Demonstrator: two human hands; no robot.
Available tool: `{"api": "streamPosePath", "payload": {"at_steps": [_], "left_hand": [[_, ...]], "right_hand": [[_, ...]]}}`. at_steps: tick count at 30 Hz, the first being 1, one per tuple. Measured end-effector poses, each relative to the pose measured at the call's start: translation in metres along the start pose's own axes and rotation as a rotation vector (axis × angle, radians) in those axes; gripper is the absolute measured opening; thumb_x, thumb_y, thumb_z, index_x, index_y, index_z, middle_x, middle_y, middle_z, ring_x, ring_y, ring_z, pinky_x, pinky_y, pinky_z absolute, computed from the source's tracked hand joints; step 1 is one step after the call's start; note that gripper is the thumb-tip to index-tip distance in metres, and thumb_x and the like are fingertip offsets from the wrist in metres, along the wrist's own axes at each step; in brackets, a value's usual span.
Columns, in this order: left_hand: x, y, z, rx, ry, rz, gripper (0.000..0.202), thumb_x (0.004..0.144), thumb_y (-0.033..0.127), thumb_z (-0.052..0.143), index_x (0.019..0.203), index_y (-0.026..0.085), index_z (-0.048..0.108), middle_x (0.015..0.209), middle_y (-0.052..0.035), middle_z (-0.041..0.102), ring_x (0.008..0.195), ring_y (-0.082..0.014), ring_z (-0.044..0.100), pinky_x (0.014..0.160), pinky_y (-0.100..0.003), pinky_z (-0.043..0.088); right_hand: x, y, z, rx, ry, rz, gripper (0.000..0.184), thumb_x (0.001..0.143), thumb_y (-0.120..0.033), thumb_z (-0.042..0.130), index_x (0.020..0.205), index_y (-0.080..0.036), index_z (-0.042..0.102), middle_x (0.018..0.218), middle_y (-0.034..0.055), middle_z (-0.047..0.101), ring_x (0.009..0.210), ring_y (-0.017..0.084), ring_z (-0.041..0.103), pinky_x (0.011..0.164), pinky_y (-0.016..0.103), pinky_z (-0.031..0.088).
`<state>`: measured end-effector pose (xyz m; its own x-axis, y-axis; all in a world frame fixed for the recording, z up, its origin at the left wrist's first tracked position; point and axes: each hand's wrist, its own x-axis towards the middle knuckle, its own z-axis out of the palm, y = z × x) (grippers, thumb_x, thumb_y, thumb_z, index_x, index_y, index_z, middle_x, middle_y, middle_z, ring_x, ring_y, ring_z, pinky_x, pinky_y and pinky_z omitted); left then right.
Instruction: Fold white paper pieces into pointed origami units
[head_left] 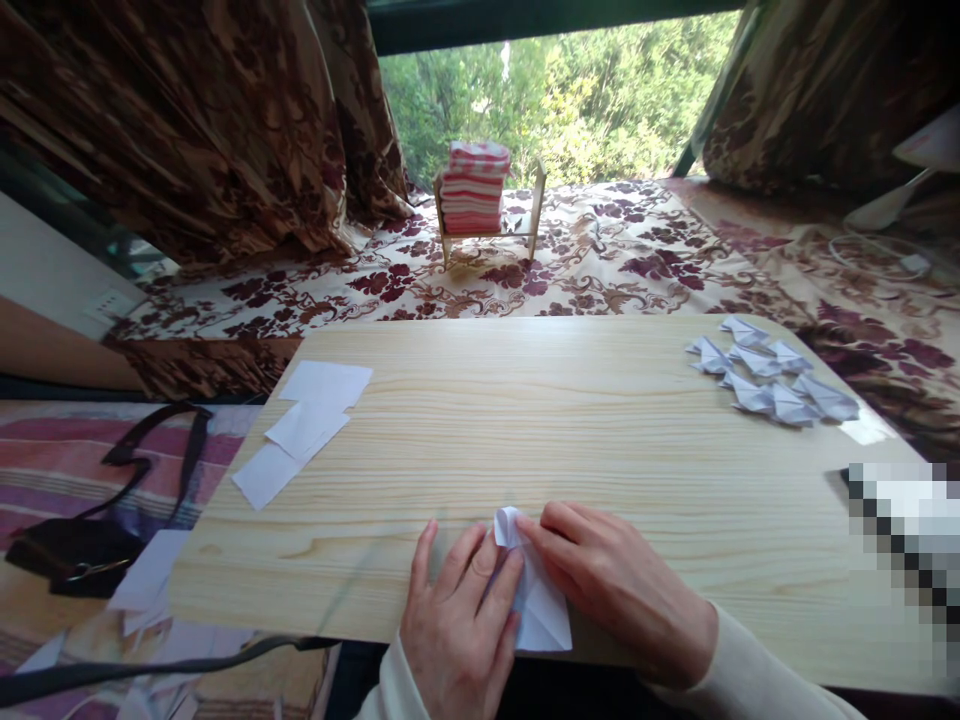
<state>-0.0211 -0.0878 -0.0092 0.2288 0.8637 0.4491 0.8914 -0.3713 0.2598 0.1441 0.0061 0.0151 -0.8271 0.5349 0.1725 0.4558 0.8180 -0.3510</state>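
Note:
A small white folded paper piece (536, 600) lies at the near edge of the light wooden table (540, 420). My left hand (457, 625) rests flat on its left side, fingers stretched out and pressing it down. My right hand (619, 585) lies on its right side, its fingertips pressing the paper's top corner. Both hands touch the paper against the tabletop.
Loose white paper sheets (300, 430) lie at the table's left edge. Several folded white paper figures (772, 385) sit at the far right. A small wooden rack with stacked red-and-white cloths (476, 195) stands on the floral cloth behind. A dark bag (90, 540) lies left of the table.

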Motion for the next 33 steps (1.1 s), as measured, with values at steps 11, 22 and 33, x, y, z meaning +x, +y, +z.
{"api": "streamPosePath", "payload": {"at_steps": [11, 22, 33], "left_hand": [[0.000, 0.003, -0.001, 0.025, -0.021, -0.027, 0.036, 0.086, 0.021, 0.038, 0.116, 0.018, 0.058, 0.117, -0.0071, 0.061, 0.114, -0.0240, 0.047, 0.106, -0.051, 0.014], [0.010, 0.010, 0.003, 0.017, 0.030, -0.098, 0.035, 0.086, 0.021, 0.040, 0.116, 0.015, 0.057, 0.111, -0.0078, 0.063, 0.106, -0.0248, 0.050, 0.104, -0.052, 0.019], [0.011, 0.010, 0.003, 0.027, -0.016, -0.099, 0.034, 0.086, 0.022, 0.040, 0.115, 0.014, 0.057, 0.115, -0.0093, 0.060, 0.107, -0.0249, 0.047, 0.104, -0.051, 0.016]], "right_hand": [[-0.009, 0.001, -0.003, 0.071, 0.039, 0.027, 0.016, 0.084, -0.011, 0.050, 0.097, -0.016, 0.058, 0.078, 0.0036, 0.057, 0.068, 0.015, 0.053, 0.059, 0.026, 0.041], [-0.009, 0.000, 0.001, 0.062, 0.046, 0.057, 0.012, 0.084, -0.012, 0.051, 0.093, -0.017, 0.057, 0.076, 0.0033, 0.055, 0.067, 0.015, 0.051, 0.058, 0.026, 0.040], [-0.015, 0.003, 0.003, -0.039, -0.029, 0.028, 0.034, 0.083, -0.012, 0.053, 0.116, -0.018, 0.051, 0.081, 0.0030, 0.053, 0.068, 0.017, 0.047, 0.060, 0.029, 0.037]]}}
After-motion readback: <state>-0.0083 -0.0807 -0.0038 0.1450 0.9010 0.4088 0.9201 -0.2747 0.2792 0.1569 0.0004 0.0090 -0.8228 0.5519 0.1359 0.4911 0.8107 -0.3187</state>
